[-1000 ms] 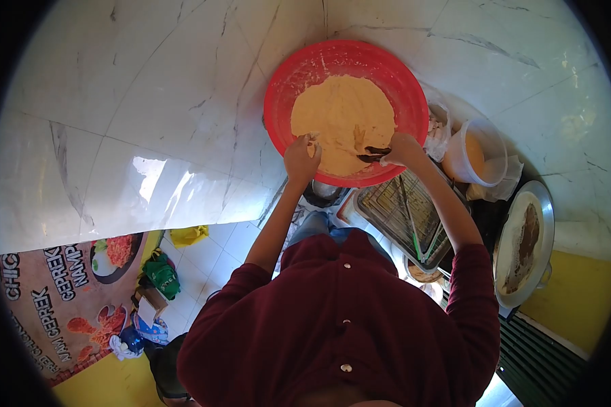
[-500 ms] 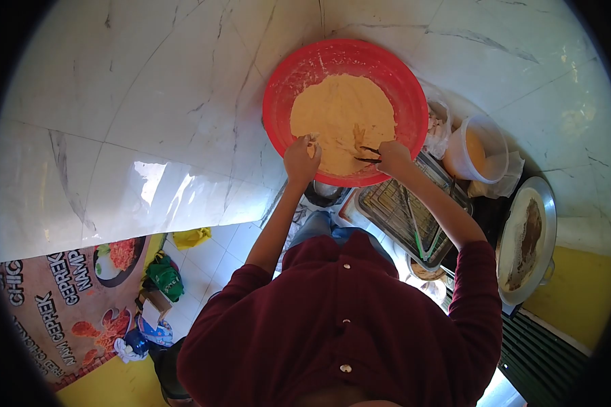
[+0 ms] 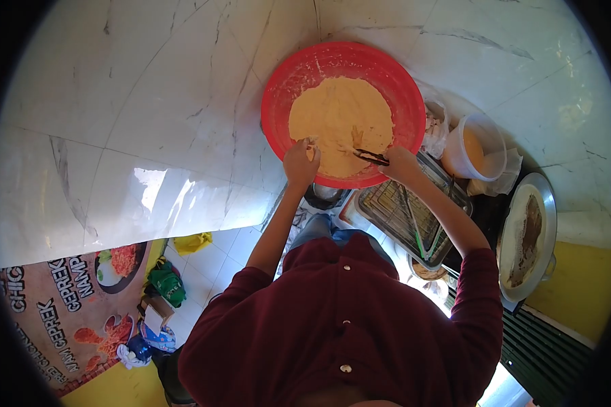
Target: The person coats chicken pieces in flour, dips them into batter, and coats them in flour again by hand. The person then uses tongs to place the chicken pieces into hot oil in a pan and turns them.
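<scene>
Tongs [image 3: 371, 157] reach over the lower right of the red basin [image 3: 275, 95], in the grip of the right hand [image 3: 402, 165], whose fingers are clamped around them near the rim. Their 2 prongs stood apart 0.5 s ago and now lie closer together, so the tool seems to have been squeezed; whether anything is caught between the tips cannot be told. Just beyond the tips, inside the basin, lies a small pale lump [image 3: 346, 148], and a coated piece [image 3: 358, 137] rests just above it on the yellowish flour [image 3: 332, 108]. At the basin's lower left, the left hand [image 3: 301, 163] has its thumb and forefinger curled toward each other, dusted pale at the tips; I cannot tell if they pinch something. That hand has hardly shifted, which suggests the work falls mainly to the right. Right of the basin stand a clear bag [image 3: 436, 130] and a plastic tub [image 3: 492, 139]; below right of it is a wire-rack tray [image 3: 402, 209], and farther right a large round pan [image 3: 548, 227].
</scene>
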`<state>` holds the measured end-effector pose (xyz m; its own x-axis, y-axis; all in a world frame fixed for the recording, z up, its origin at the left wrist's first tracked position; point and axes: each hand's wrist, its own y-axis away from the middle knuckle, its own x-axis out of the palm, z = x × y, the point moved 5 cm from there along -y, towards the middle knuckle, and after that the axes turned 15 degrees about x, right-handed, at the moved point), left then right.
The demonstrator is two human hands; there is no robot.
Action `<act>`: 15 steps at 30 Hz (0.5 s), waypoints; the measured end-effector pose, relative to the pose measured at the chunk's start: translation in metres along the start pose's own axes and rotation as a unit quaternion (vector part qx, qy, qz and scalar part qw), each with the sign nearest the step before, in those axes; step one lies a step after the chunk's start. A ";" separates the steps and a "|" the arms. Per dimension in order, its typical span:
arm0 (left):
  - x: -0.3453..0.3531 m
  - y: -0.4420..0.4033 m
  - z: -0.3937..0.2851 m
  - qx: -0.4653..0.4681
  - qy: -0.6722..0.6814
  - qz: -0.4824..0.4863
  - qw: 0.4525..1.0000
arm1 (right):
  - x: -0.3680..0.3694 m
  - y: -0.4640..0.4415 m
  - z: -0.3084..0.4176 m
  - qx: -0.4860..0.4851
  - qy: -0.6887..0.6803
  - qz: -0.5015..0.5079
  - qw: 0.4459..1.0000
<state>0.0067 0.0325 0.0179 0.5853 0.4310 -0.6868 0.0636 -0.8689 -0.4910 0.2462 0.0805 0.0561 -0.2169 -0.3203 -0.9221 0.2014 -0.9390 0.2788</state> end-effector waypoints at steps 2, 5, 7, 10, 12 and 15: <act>0.000 0.000 0.000 0.004 0.004 -0.002 1.000 | -0.003 0.003 -0.005 0.019 -0.013 0.020 1.000; 0.000 0.000 0.000 0.005 0.013 -0.004 1.000 | -0.014 0.009 -0.010 0.034 -0.034 0.037 0.998; 0.000 -0.001 0.000 0.007 0.014 0.000 1.000 | -0.017 0.012 -0.016 0.034 -0.042 0.034 0.998; 0.001 -0.001 0.000 -0.002 0.032 0.002 0.999 | -0.014 0.013 -0.037 0.098 -0.135 0.074 0.983; 0.000 -0.002 -0.001 0.004 0.033 0.004 0.999 | -0.016 0.016 -0.040 0.113 -0.245 0.120 0.955; -0.001 -0.003 -0.003 0.010 0.029 0.006 1.000 | -0.019 0.034 -0.041 0.204 -0.378 0.193 0.882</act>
<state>0.0083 0.0336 0.0220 0.6325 0.4050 -0.6602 0.0409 -0.8687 -0.4937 0.2966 0.0598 0.0724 -0.8141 -0.4732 -0.3367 0.0728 -0.6583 0.7493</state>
